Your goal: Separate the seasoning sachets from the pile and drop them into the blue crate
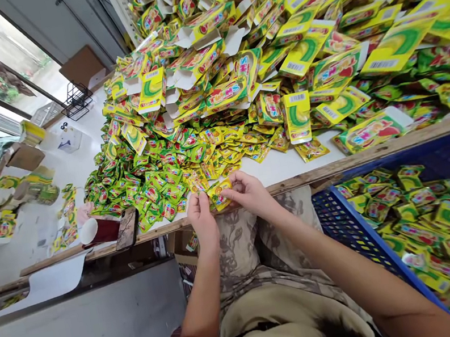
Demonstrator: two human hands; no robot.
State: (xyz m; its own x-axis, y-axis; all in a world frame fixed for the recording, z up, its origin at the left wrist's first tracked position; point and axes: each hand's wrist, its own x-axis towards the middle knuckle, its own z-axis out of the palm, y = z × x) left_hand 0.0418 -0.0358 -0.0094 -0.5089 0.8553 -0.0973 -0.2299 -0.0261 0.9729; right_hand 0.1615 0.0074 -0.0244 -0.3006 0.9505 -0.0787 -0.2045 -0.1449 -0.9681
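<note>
At the table's front edge, my right hand (pixel 253 193) pinches a small yellow sachet (pixel 217 196) between thumb and fingers. My left hand (pixel 203 218) is closed at the left side of that sachet, thumb up. Another yellow sachet (pixel 196 180) shows just beyond my left fingertips; whether they touch it I cannot tell. Ahead lies a heap of yellow sachets (pixel 225 148). Green sachets (pixel 151 189) are piled to its left. Behind them rises a large mound of yellow-green cardboard boxes (pixel 227 94), several with flaps open.
A phone (pixel 127 228) and a dark red cup (pixel 103 230) sit at the table edge on the left. Low on the right stands a blue crate (pixel 376 246) of filled boxes. A black wire rack (pixel 78 100) stands at the far left.
</note>
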